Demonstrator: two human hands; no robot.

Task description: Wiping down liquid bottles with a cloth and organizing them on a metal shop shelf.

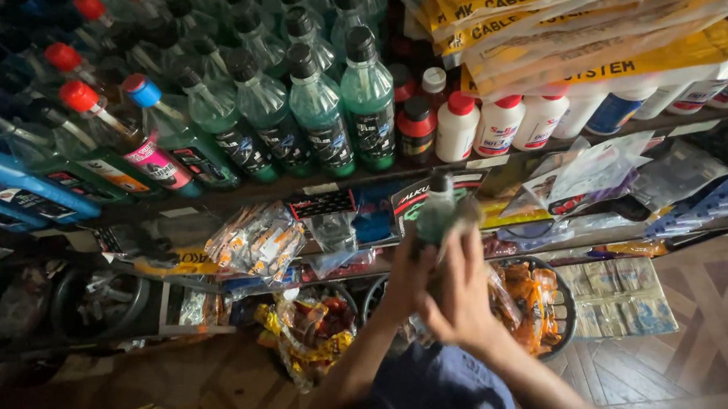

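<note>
I hold a green-tinted plastic bottle with a black cap [434,210] upright in front of the lower shelves. My left hand [404,280] grips its lower part from the left. My right hand [462,293] wraps around it from the right, fingers up along its side. The bottle matches the row of green bottles with black caps [340,110] standing on the upper shelf just above and to the left. Most of the held bottle's body is hidden by my fingers.
White bottles with red caps [497,120] stand on the upper shelf at right, under yellow flat packages [585,37]. Blue and red-capped bottles [108,126] fill the left. Lower shelves hold plastic packets [254,242]; a round basket of orange packets [567,312] sits by the wooden floor [701,335].
</note>
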